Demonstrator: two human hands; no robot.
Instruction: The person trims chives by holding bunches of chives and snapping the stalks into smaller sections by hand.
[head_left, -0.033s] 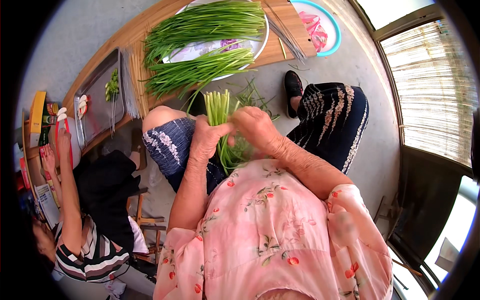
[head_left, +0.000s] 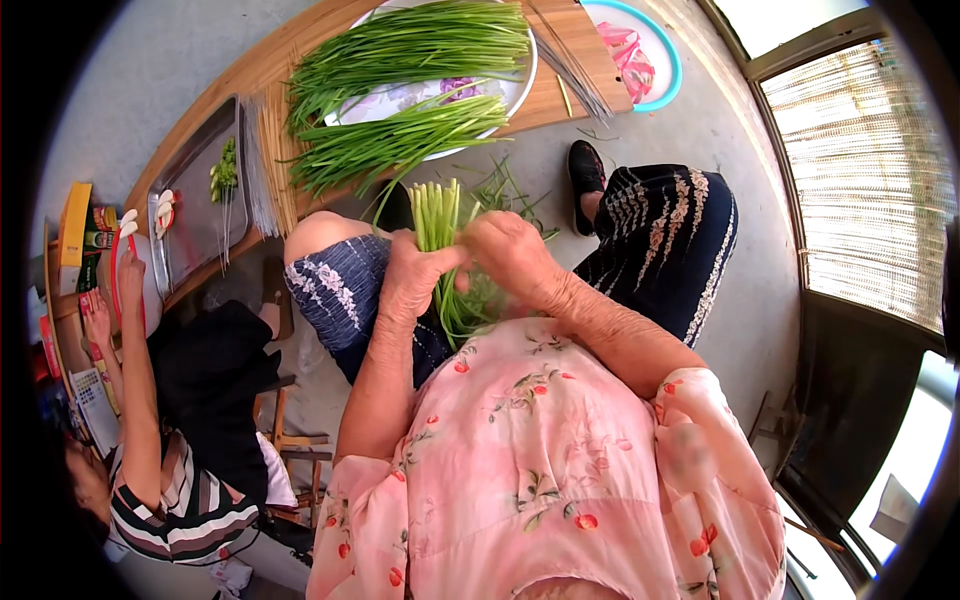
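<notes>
My left hand (head_left: 408, 275) is wrapped round a bundle of garlic chives (head_left: 436, 222), holding it upright over my lap with the pale cut stems pointing away from me. The green leaves hang below the grip against my shirt. Against the right side of the bundle, my right hand (head_left: 508, 258) is closed with curled fingers; what its fingertips pinch is hidden. Beyond my hands, two heaps of chives, a larger far heap (head_left: 410, 50) and a smaller near heap (head_left: 400, 145), lie across a large white plate (head_left: 522, 85) with a purple flower pattern.
The plate rests on a wooden table (head_left: 585, 60) beside thin skewers (head_left: 268, 165). A metal tray (head_left: 190, 235) holds skewered green pieces (head_left: 224, 172). Loose leaves (head_left: 505, 195) lie on the floor. At left a co-worker's hand (head_left: 131, 285) is near a red-edged item. A blue-rimmed basin (head_left: 660, 90) stands far right.
At left, the co-worker's hand has shifted slightly away from me, along with the white-tipped item beside it. My own hands and the chives look unchanged.
</notes>
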